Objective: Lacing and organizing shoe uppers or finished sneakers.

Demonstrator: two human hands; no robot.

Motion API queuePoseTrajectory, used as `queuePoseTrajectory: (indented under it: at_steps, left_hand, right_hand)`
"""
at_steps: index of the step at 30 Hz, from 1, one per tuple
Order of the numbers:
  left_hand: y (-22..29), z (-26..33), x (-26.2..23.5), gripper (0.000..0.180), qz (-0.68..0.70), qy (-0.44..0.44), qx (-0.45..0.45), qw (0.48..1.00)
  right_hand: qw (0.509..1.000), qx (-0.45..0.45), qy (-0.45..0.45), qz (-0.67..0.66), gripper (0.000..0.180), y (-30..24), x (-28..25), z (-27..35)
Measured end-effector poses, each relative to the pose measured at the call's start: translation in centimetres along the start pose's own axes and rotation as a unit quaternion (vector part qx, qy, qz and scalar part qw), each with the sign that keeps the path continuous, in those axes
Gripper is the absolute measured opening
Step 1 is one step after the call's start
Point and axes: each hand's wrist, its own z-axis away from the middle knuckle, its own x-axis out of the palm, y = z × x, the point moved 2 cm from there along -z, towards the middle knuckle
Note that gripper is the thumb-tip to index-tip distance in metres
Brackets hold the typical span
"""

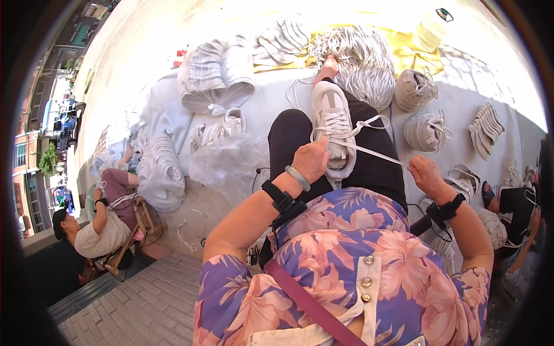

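A white sneaker lies on my lap, toe pointing away, over black trousers. My left hand grips the shoe near its heel opening and laces. My right hand pinches the end of a white shoelace that runs taut from the shoe's eyelets to the right. Another lace end loops beside the shoe's tongue. Both wrists wear black bands, and the left one also carries a pale green bangle.
A heap of loose white laces lies ahead. Laced sneakers and stacked insoles sit to the right; bags of shoe parts and clear plastic to the left. One person sits on a stool at the left, another at the right edge.
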Motion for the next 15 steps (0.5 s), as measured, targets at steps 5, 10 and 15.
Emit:
queuePoseTrajectory:
  at_steps: [5, 10, 15]
  left_hand:
    - [-0.5, 0.4, -0.3, 0.023, 0.068, 0.096, 0.012, 0.993]
    - [-2.1, -0.1, -0.3, 0.023, 0.196, 0.136, -0.135, 0.962]
    - [-2.4, -1.5, -0.5, 0.017, 0.197, 0.128, -0.13, 0.963]
  right_hand:
    - [0.993, 0.102, 0.008, -0.051, 0.008, 3.4, -0.3, 5.9]
    - [0.994, 0.067, -0.072, -0.055, 0.011, -0.3, -0.4, 2.4]
    - [0.992, -0.044, 0.022, -0.112, 0.017, -3.4, -0.1, -3.0]
